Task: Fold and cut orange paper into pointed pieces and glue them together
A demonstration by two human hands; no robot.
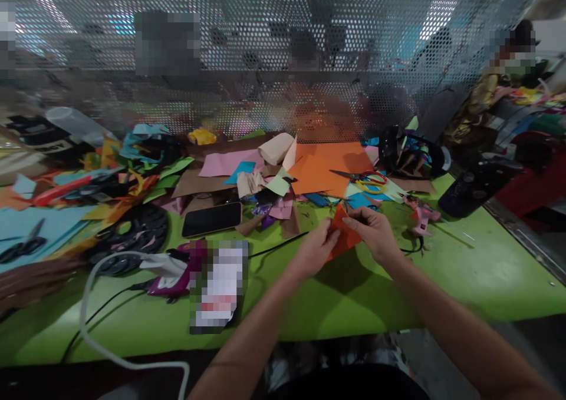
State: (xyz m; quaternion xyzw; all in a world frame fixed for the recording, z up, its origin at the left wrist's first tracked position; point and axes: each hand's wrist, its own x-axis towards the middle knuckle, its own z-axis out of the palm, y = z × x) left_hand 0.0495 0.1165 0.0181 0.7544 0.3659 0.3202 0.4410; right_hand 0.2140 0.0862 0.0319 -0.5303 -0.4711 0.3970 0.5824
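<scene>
An orange sheet of paper is held up over the green table, between my two hands. My left hand grips its left edge, thumb pressed against the front. My right hand pinches its upper right part between thumb and fingers. Just beyond lie scissors with red and yellow handles, partly on a larger orange sheet. A pink glue gun rests to the right of my right hand.
A black phone, a purple glue gun and a pixelated phone lie left. Coloured paper scraps line the back before a perforated metal screen. Another person's hand is at far left. A dark bottle lies right.
</scene>
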